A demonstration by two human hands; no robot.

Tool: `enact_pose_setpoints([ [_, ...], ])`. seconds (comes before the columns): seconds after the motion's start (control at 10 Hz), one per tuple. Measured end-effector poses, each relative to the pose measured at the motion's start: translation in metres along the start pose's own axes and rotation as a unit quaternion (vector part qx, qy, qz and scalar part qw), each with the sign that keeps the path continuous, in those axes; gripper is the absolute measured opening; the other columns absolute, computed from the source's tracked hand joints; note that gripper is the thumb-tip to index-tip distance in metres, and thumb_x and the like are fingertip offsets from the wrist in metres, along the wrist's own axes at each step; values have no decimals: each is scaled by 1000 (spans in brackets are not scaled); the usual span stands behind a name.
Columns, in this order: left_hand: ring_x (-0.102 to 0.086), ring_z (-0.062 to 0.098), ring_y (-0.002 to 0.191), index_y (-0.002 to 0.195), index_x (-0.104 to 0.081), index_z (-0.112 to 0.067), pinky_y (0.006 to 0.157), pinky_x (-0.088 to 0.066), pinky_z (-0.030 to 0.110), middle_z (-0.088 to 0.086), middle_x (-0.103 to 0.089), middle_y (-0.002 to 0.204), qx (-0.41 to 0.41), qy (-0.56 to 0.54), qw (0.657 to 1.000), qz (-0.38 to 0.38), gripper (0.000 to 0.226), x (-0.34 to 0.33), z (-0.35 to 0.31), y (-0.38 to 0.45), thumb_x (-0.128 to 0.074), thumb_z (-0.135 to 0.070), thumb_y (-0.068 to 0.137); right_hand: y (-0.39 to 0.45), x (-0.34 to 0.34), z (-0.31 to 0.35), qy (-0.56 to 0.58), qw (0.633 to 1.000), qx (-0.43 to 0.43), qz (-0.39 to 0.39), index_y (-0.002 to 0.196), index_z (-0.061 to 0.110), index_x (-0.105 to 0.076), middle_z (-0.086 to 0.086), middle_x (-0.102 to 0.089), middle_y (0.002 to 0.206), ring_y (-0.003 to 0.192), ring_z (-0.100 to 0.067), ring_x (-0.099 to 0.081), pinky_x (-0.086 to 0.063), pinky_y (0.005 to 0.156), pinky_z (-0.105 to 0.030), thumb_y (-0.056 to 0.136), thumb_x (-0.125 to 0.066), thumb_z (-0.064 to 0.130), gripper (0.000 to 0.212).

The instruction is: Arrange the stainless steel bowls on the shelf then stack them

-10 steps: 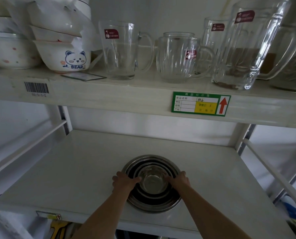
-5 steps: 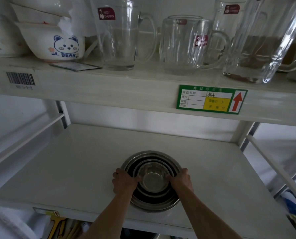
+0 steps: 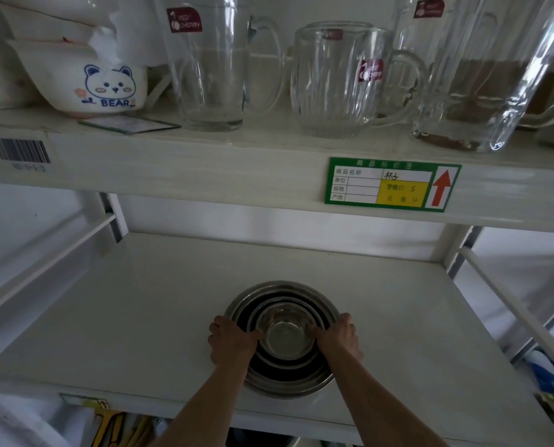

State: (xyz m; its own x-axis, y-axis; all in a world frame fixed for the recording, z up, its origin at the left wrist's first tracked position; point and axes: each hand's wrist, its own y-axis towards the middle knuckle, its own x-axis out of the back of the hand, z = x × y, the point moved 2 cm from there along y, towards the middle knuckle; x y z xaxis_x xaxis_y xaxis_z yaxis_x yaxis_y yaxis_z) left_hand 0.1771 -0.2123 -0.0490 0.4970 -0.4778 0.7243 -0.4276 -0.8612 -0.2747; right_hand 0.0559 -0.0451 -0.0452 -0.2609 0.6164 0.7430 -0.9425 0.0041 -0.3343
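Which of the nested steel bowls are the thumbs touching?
The smallest bowl, innermost in the stack; left hand and right hand flank it.

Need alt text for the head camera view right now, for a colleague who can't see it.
Both hands, left hand and right hand, grip a nested stack of stainless steel bowls on a white lower shelf. On the upper shelf stand glass mugs and a bear-print bowl.
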Motion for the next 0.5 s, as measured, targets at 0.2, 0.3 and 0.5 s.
enact_pose_setpoints([
  [0.2, -40, 35, 130, 142, -22, 2, 97, -44, 48, 18, -34, 142, -2, 28, 1000, -2, 102, 5, -3, -5, -73, -54, 73, -8, 6, 2, -22, 1000, 20, 2, 136, 15, -33, -9, -43, 140, 129, -30, -44, -39, 101, -47, 81, -65, 54, 75],
  [0.3, -36, 34, 133, 144, -20, 0, 100, -41, 49, 18, -30, 145, -1, 18, 1000, 8, 102, 6, -2, -5, -70, -56, 75, -10, 9, 1, -27, 999, 23, 15, 139, 17, -32, -9, -42, 139, 130, -29, -43, -38, 100, -47, 77, -62, 65, 84],
  [0.5, -33, 35, 139, 148, -19, 1, 108, -36, 45, 21, -25, 153, -34, 18, 998, -47, 98, 16, -3, -7, -56, -61, 83, -13, 24, 9, -16, 999, 42, -17, 145, 18, -30, -10, -40, 144, 134, -29, -40, -34, 106, -48, 79, -59, 66, 87],
])
